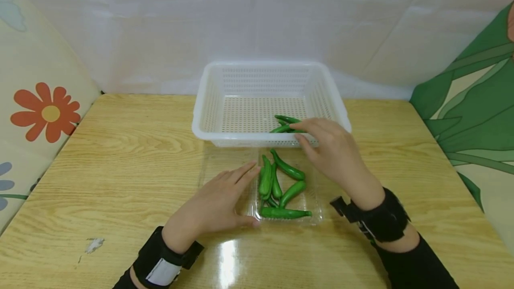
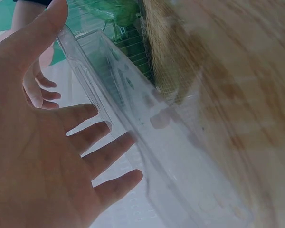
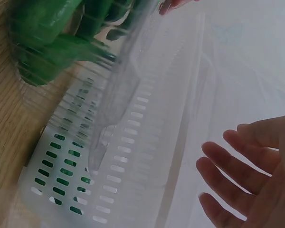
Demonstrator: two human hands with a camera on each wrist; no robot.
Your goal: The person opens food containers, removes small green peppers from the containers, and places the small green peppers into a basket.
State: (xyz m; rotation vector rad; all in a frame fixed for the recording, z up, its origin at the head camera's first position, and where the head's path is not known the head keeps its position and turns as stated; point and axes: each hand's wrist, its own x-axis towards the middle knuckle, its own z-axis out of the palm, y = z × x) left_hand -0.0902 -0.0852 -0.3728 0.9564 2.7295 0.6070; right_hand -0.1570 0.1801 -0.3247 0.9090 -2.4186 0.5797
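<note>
Several green peppers [image 1: 289, 168] lie in a clear plastic box [image 1: 316, 204], whose flat clear part extends left under my left hand. My left hand [image 1: 214, 202] is at the box's left side, its fingers spread and its thumb by the near-left corner. In the left wrist view the fingers touch or nearly touch the clear plastic [image 2: 166, 161]. Over the front rim of a white perforated basket [image 1: 205, 133] hovers my right hand [image 1: 333, 148], fingers loosely bent and nothing visible in them. Below its fingertips, a few green peppers [image 1: 284, 118] lie in the basket's front right part.
The basket stands directly behind the box on a wooden table [image 1: 132, 159]. A white sheet [image 1: 160, 26] hangs behind it. Patterned panels border the table, with a red flower [image 1: 51, 113] at left and green leaves [image 1: 478, 115] at right.
</note>
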